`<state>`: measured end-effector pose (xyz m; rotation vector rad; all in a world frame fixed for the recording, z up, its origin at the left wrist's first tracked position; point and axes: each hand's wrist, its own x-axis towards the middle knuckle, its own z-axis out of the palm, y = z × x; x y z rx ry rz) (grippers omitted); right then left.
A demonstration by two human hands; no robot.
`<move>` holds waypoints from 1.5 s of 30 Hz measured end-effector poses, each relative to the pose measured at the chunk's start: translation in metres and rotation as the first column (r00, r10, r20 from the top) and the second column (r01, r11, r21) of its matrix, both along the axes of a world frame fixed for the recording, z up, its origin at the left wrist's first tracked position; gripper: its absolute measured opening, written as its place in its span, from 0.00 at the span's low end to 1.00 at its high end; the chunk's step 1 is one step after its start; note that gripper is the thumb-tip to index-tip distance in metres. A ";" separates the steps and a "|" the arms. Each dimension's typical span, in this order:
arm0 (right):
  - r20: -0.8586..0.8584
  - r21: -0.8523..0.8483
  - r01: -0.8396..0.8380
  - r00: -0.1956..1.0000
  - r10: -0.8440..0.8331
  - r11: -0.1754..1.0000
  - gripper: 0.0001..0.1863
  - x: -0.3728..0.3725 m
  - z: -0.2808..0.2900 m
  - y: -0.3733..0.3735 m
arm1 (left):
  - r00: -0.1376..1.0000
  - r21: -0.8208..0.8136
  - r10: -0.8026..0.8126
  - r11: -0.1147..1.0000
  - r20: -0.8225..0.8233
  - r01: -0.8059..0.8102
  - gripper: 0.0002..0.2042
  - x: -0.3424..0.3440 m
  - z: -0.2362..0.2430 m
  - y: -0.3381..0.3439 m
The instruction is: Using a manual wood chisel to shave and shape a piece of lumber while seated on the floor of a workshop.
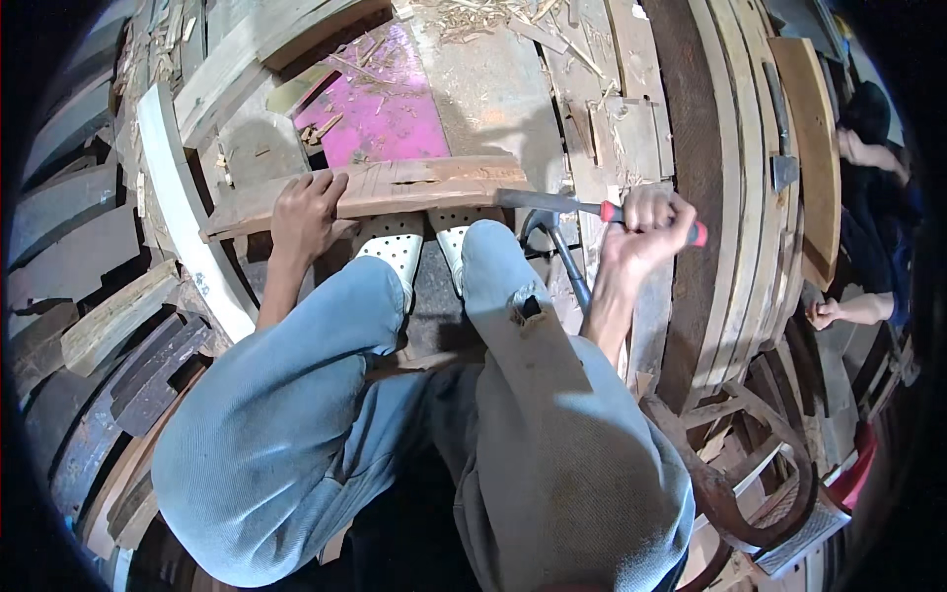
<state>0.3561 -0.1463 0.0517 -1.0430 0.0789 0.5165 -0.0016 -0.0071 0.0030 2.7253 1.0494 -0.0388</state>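
A rough wooden board (434, 187) lies crosswise in front of my knees, with a dark slot or gouge in its upper face. My left hand (308, 202) grips it left of its middle, fingers curled over the top. In my right hand (646, 225) is a flat-bladed hand tool (552, 202) with a red and black handle. Its grey blade points left, and the tip meets the board's right end; whether it is a chisel or a file I cannot tell. Just beneath the blade, a hammer (567, 259) rests beside my right knee, its handle slanting down toward my right forearm.
Wood shavings (473, 15) litter the planks ahead, around a pink panel (385, 99). Stacked timber (64, 237) fills the left side. Long beams (730, 178) run along the right, with another hammer (781, 128) on them. A wooden chair frame (750, 474) lies lower right; another person (873, 197) sits beyond.
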 end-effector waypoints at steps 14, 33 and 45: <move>-0.285 -0.049 -0.189 0.944 0.167 0.981 0.18 -0.068 -0.017 0.028 | 1.000 -0.075 -0.009 0.997 0.004 0.009 0.29 0.005 -0.002 0.006; -0.138 -0.033 -0.253 0.959 0.247 0.967 0.20 -0.040 -0.005 0.023 | 1.000 -0.023 -0.030 0.999 0.008 0.031 0.31 0.002 -0.007 0.004; -0.086 -0.135 -0.119 0.990 0.108 0.984 0.22 -0.030 -0.011 0.029 | 1.000 -0.039 -0.009 0.999 -0.027 0.008 0.32 0.001 -0.003 0.004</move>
